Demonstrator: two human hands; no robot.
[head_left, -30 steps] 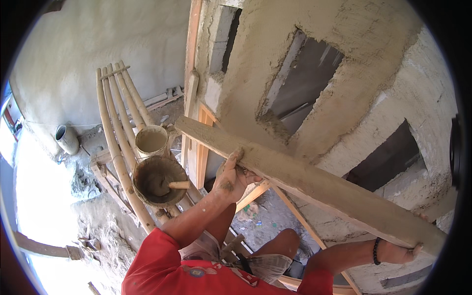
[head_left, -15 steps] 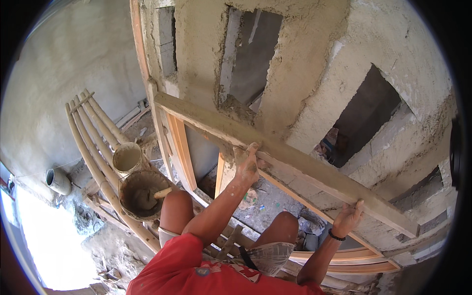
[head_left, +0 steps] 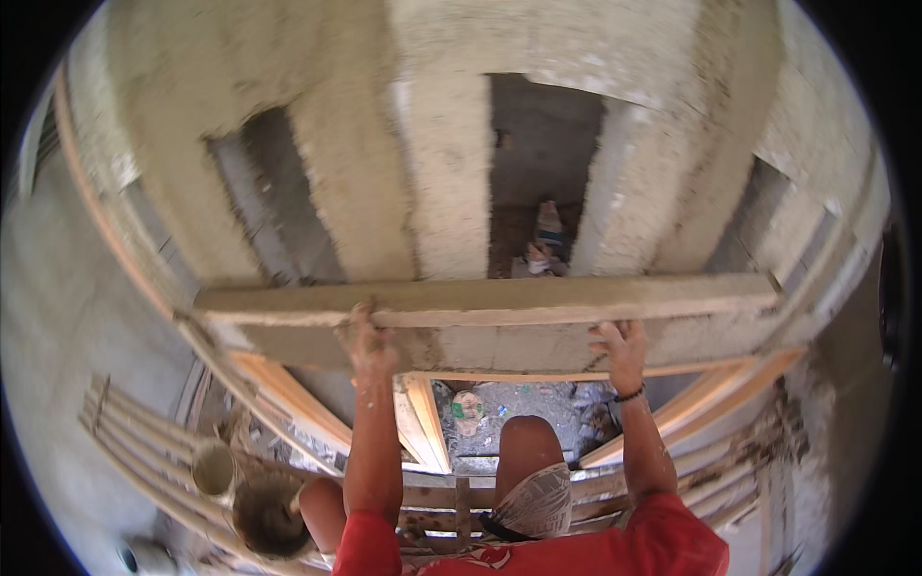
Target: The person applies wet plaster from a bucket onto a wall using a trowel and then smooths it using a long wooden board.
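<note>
A long, straight wooden board [head_left: 499, 300], smeared with grey mortar, lies level across the rough plastered wall [head_left: 447, 192], below its rectangular openings. My left hand [head_left: 372, 344] grips the lower edge of the board left of its middle, the fingers partly hidden. Farther right, my right hand [head_left: 622, 350], with a dark bracelet at the wrist, holds the same edge with bent fingers. A strip of mortared wall [head_left: 509, 348] shows beneath the board, between the two hands.
Under the wall strip are orange wooden frames [head_left: 415, 418]. At lower left stand a mortar bucket [head_left: 254, 523] and a pale bucket [head_left: 213, 468] beside a bamboo pole platform [head_left: 144, 451]. A bottle [head_left: 548, 226] stands inside the middle opening.
My view has swung to the right, so the board that looked slanted now looks level. Both hands still hold it; the right hand's fingers are more spread along its edge.
</note>
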